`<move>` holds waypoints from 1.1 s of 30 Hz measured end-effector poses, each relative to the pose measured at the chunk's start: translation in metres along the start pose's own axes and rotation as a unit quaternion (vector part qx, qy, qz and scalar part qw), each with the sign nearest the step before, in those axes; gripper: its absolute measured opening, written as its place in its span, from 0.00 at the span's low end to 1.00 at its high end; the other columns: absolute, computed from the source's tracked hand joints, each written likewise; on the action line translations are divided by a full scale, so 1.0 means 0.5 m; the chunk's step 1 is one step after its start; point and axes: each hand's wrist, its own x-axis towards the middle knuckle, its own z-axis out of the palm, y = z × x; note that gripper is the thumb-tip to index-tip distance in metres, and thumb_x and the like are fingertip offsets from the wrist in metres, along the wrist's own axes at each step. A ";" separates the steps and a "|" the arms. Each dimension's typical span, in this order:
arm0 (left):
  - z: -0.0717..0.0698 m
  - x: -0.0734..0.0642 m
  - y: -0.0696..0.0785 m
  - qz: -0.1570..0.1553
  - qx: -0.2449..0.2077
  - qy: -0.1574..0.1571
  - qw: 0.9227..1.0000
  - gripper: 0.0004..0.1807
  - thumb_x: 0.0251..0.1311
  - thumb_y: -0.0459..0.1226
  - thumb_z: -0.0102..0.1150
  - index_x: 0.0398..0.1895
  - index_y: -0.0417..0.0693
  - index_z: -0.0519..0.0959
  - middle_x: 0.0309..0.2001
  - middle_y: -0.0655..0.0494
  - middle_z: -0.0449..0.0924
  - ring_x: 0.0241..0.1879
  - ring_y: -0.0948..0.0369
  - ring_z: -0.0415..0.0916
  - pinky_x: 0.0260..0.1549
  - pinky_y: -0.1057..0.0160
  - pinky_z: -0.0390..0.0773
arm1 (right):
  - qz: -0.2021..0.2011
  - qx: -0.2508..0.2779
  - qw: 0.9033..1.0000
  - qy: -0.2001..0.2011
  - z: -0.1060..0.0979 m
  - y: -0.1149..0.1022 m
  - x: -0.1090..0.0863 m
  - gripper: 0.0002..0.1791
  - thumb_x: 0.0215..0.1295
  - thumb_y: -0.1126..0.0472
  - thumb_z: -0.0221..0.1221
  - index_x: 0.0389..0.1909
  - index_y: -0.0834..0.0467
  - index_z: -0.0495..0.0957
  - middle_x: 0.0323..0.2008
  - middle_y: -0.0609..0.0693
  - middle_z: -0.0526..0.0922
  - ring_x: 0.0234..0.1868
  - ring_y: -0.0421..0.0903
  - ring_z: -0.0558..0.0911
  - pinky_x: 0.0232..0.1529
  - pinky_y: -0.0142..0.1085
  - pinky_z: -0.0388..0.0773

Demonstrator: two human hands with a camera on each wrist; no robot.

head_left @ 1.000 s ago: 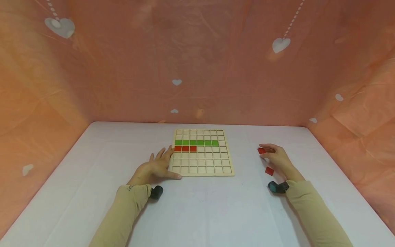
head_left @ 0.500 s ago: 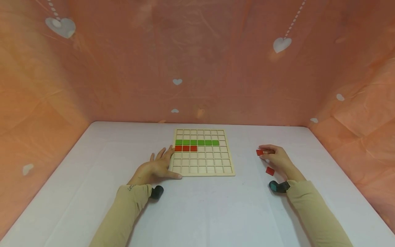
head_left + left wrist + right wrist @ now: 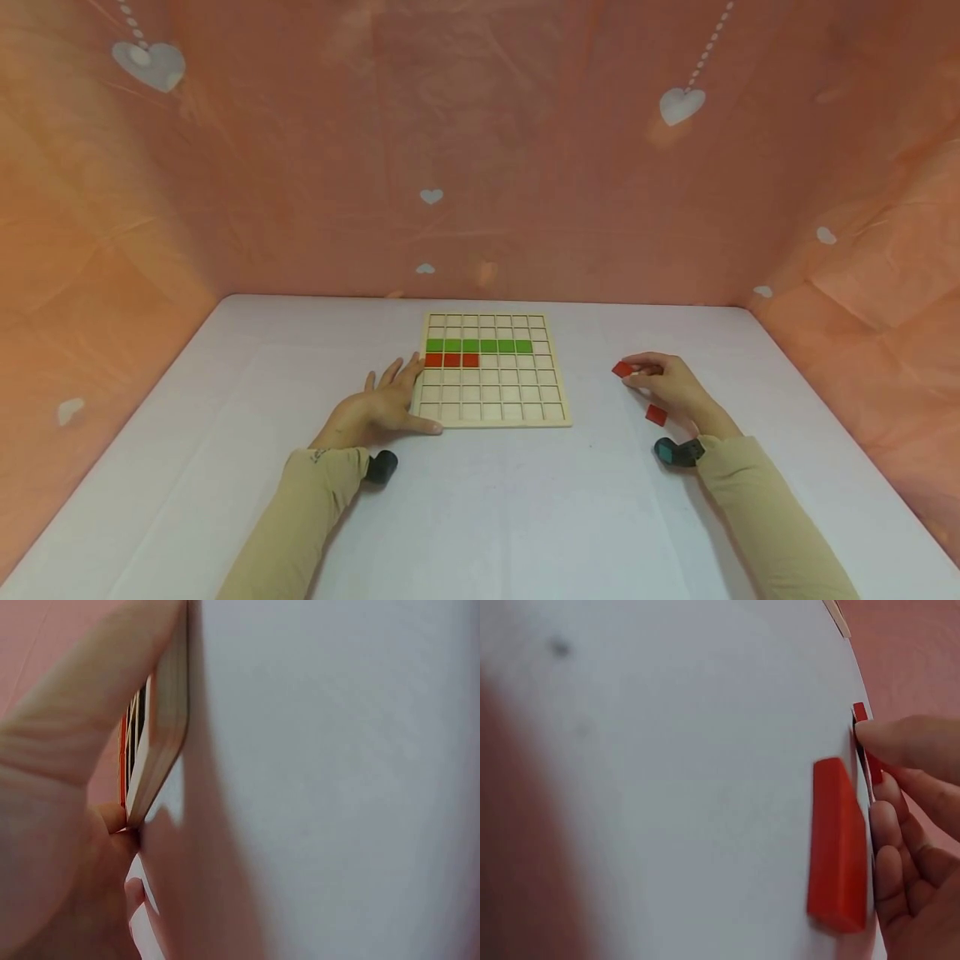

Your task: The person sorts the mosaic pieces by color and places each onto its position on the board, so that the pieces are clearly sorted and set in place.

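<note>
A pale wooden grid board (image 3: 491,390) lies at the middle of the table. Several green tiles (image 3: 480,346) fill most of one row, and 3 red tiles (image 3: 452,360) sit at the left of the row below. My left hand (image 3: 385,410) spreads along the board's left edge, thumb at its near corner; the left wrist view shows the thumb against the board's side (image 3: 169,712). To the board's right, my right hand (image 3: 670,387) pinches a red square tile (image 3: 622,369) between thumb and fingers. Another red tile (image 3: 656,415) lies on the table just below that hand.
White cloth covers the table (image 3: 495,517). An orange curtain (image 3: 480,150) with pale hearts stands behind and at both sides. Dark wrist devices (image 3: 678,453) sit at both cuffs.
The right hand has drawn its red tile slightly left, and the tile now shows more beyond the fingertips. My left hand and the board have stayed put.
</note>
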 end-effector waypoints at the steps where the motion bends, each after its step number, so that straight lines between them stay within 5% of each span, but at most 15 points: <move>1: 0.000 0.000 0.000 -0.001 0.001 0.000 1.000 0.64 0.49 0.56 0.68 0.76 0.40 0.35 0.77 0.43 0.32 0.76 0.46 0.29 0.70 0.39 0.29 | 0.000 -0.001 1.000 0.000 0.000 0.000 0.000 0.27 0.65 0.57 0.61 0.61 0.64 0.71 0.44 0.56 0.74 0.44 0.49 0.68 0.36 0.30 0.70; 7: 0.001 0.001 -0.002 0.003 0.004 0.000 1.000 0.64 0.49 0.56 0.67 0.76 0.39 0.35 0.77 0.43 0.32 0.76 0.45 0.29 0.70 0.38 0.29 | 0.003 0.001 1.000 -0.006 0.001 0.004 0.003 0.28 0.66 0.53 0.59 0.63 0.61 0.70 0.55 0.62 0.73 0.51 0.53 0.69 0.46 0.34 0.71; 11: 0.001 0.002 -0.002 0.005 0.005 0.000 1.000 0.64 0.50 0.55 0.68 0.76 0.39 0.35 0.77 0.42 0.32 0.76 0.44 0.29 0.69 0.37 0.29 | 0.007 0.010 1.000 -0.014 0.003 0.003 0.007 0.29 0.67 0.52 0.58 0.65 0.58 0.68 0.63 0.62 0.70 0.59 0.56 0.68 0.57 0.47 0.71; 17: 0.000 0.002 -0.002 0.018 0.016 -0.001 1.000 0.63 0.51 0.56 0.67 0.75 0.37 0.37 0.77 0.41 0.31 0.75 0.43 0.28 0.68 0.35 0.29 | -0.005 0.028 0.999 -0.020 0.005 -0.002 0.008 0.29 0.67 0.52 0.58 0.66 0.58 0.68 0.64 0.63 0.69 0.63 0.59 0.69 0.65 0.58 0.63; 22: -0.002 0.001 -0.002 0.023 0.017 -0.002 1.000 0.62 0.51 0.56 0.66 0.75 0.37 0.37 0.77 0.41 0.30 0.75 0.42 0.28 0.68 0.34 0.29 | -0.010 0.044 0.999 -0.022 0.006 -0.006 0.010 0.30 0.65 0.49 0.60 0.66 0.56 0.69 0.64 0.60 0.71 0.62 0.57 0.70 0.65 0.60 0.61; 29: -0.003 0.002 -0.001 0.019 0.014 -0.004 1.000 0.62 0.51 0.56 0.66 0.75 0.37 0.37 0.77 0.41 0.30 0.75 0.42 0.28 0.68 0.35 0.28 | -0.024 0.059 0.998 -0.025 0.015 -0.018 0.018 0.29 0.63 0.50 0.62 0.64 0.56 0.71 0.61 0.58 0.75 0.58 0.53 0.73 0.54 0.38 0.66; 33: -0.001 0.000 0.002 0.018 0.013 -0.005 1.000 0.63 0.51 0.56 0.66 0.75 0.36 0.36 0.77 0.41 0.31 0.75 0.42 0.29 0.68 0.35 0.29 | -0.039 0.066 0.997 -0.032 0.024 -0.029 0.017 0.28 0.63 0.53 0.62 0.63 0.58 0.72 0.62 0.59 0.74 0.59 0.53 0.73 0.61 0.44 0.66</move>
